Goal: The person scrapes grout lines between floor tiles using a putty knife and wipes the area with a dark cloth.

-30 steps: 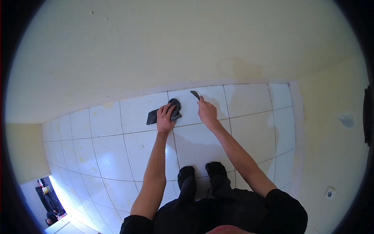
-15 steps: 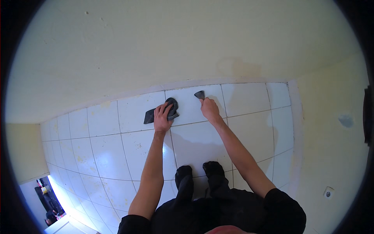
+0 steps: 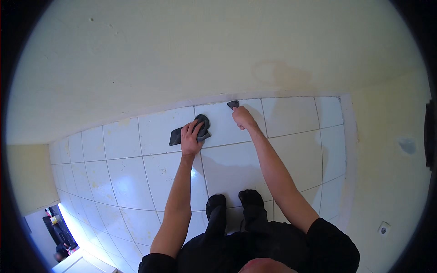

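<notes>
My right hand [image 3: 244, 119] grips a scraper [image 3: 233, 104] with a dark, flared blade; its handle is hidden in my closed fingers. The blade lies at the top edge of a white floor tile [image 3: 227, 129], close to the foot of the wall. To the left, my left hand [image 3: 191, 136] holds a bunched black cloth [image 3: 202, 123], its fingers bent over the folds. One flat flap of the cloth sticks out left of the hand, on the tiles.
A cream wall [image 3: 182, 54] rises along the floor's far side, and another wall [image 3: 378, 159] stands at the right with a socket [image 3: 383, 229]. My feet in black socks [image 3: 250, 199] stand on the tiles. Yellowish stains mark tiles at the left. A bright doorway opens lower left.
My right hand has moved the scraper slightly up toward the foot of the wall. The left hand stays on the cloth. The view has shifted a little.
</notes>
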Available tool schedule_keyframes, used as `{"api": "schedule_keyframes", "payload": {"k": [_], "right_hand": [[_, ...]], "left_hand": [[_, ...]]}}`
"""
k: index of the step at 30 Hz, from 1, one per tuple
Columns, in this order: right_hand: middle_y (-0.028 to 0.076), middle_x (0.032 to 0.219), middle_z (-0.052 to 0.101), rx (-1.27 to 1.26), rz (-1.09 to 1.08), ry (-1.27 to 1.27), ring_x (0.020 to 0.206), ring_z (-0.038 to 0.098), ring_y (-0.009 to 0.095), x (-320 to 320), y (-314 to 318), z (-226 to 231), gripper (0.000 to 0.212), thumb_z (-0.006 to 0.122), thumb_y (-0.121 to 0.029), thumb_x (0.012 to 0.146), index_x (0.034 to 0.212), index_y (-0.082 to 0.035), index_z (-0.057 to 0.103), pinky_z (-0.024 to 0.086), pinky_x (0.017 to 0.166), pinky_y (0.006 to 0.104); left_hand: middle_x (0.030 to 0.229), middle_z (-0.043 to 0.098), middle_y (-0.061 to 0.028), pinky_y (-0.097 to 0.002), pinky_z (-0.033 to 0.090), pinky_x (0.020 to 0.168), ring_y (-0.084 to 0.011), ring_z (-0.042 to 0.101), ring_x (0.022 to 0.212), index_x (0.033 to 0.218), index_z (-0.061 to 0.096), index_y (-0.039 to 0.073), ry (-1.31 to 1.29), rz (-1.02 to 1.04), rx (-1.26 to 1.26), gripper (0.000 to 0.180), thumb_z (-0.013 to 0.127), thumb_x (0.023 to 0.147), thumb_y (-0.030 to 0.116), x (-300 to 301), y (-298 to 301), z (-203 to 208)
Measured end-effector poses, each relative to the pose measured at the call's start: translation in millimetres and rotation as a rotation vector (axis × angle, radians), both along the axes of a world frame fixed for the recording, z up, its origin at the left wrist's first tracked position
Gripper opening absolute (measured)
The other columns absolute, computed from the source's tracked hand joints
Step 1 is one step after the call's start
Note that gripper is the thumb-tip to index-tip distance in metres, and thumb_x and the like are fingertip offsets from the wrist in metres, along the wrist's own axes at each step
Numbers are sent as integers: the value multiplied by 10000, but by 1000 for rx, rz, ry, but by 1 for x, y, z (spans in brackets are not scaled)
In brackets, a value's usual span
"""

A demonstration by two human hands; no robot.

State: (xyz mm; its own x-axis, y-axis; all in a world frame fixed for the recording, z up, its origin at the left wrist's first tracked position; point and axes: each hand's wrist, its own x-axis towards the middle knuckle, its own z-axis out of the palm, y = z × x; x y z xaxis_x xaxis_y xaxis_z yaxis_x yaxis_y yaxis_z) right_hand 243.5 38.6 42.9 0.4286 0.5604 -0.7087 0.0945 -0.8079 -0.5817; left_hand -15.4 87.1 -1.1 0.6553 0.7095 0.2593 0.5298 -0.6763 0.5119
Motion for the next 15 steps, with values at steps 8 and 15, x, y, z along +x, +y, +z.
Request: {"api": "schedule_keyframes", "payload": {"k": [8,15], "right_hand": [[28,548,414,127,-292,479,401,394,160,9,-9,-30,410,417,-326,1078,870,-7,569,273,362,331],[25,560,409,125,-252,437,409,386,159,18,-6,-36,450,412,-369,1082,745,-72,432,288,362,328]], "left_hand": [[1368,573,-94,-472,405,1059,-354,514,1220,1280,638,130,8,-12,-11,639,675,646,56,3,0,3],[1391,556,-78,-470,395,1090,-353,495,1250,1277,646,149,14,1,-22,635,689,650,59,8,-4,1]]}}
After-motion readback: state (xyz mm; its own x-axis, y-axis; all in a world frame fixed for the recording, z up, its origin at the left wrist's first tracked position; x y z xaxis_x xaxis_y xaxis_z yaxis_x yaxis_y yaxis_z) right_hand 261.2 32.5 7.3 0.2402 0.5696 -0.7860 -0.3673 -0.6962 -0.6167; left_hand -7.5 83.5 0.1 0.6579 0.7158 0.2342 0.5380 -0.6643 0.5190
